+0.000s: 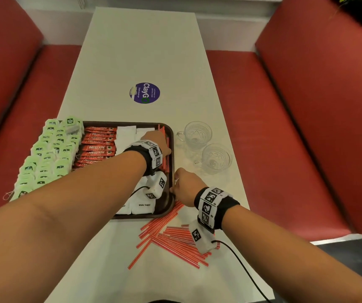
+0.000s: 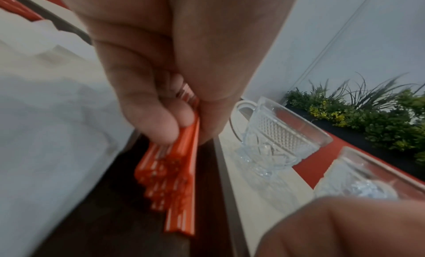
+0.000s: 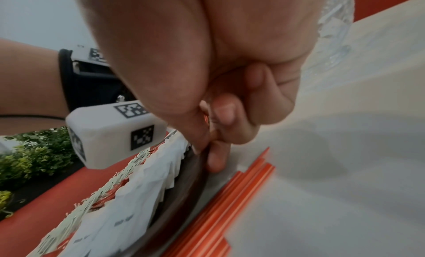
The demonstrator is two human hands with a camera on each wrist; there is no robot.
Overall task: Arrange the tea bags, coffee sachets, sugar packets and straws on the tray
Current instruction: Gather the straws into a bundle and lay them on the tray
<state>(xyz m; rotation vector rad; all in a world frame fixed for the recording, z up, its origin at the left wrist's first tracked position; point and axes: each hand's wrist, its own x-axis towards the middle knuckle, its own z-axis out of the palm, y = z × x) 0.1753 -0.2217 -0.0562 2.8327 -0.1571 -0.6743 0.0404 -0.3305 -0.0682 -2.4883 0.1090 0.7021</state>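
Tray (image 1: 171, 136): dark brown, rounded corners, lying at the near left of the tabletop (image 1: 145, 51), its left side close to the tabletop's left edge.

Contents, left to right: green-tagged tea bags (image 1: 46, 154) in overlapping rows, spilling over the tray's left rim; red coffee sachets (image 1: 98, 147) stacked in a column; white sugar packets (image 1: 125, 134) filling the middle, the nearest marked "White Sugar"; red-and-white striped straws (image 1: 166, 162) in a bundle along the inside of the right rim.

Left hand (image 1: 156, 141): reaches across the tray to its far right part, fingers (image 2: 158, 119) and thumb closed together on the bundled straws, which lie lengthwise on the tray floor beside the rim (seen best from the left wrist).

Right hand (image 1: 184, 184): at the tray's right rim near its near corner, fingers (image 3: 220, 135) curled. The thumb presses at the rim; something orange shows between thumb and fingers, but whether a straw is pinched there cannot be told.

Loose straws (image 1: 169, 239): a scattered heap on the tabletop just off the tray's near right corner, under the right wrist.

Glass cups (image 1: 197, 134): two, cut pattern, with handles, upright on the tabletop just beside the tray's right rim, towards the right edge.

Round purple sticker (image 1: 144, 93): mid-tabletop, beyond the tray.

Red bench seats (image 1: 274, 127): along both long sides.
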